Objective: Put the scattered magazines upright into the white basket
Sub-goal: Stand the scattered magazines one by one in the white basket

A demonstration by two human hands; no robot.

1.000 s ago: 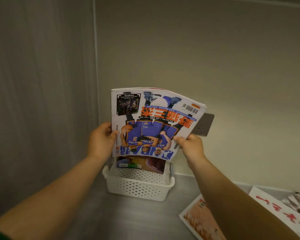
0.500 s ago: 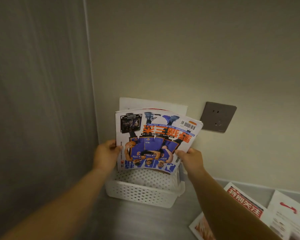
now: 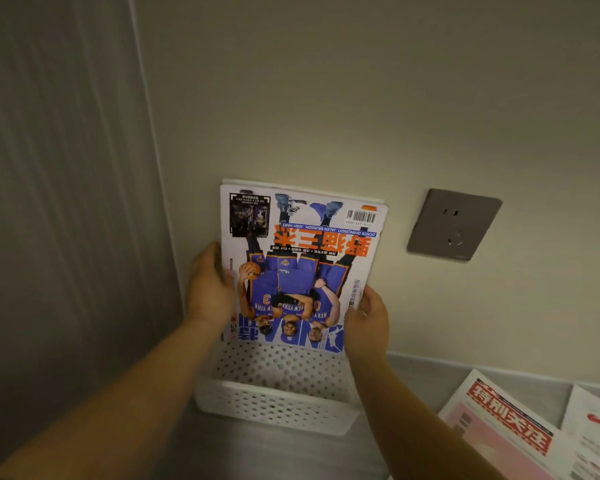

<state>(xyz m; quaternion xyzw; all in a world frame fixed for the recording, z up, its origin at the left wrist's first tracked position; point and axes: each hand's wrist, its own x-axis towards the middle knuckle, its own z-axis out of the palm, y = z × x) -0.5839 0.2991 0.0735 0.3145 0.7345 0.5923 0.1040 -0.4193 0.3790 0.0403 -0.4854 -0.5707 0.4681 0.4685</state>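
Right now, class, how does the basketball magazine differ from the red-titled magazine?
The basketball magazine stands upright in the white basket, gripped by left hand and right hand; the red-titled magazine lies flat on the counter, untouched. The basketball magazine's cover is blue and orange, the red-titled magazine's pink.

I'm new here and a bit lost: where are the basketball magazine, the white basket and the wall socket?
basketball magazine [image 3: 302, 271], head view, middle of its cover.
white basket [image 3: 278, 407], head view, its perforated front wall.
wall socket [image 3: 453, 225], head view, centre of its grey plate.
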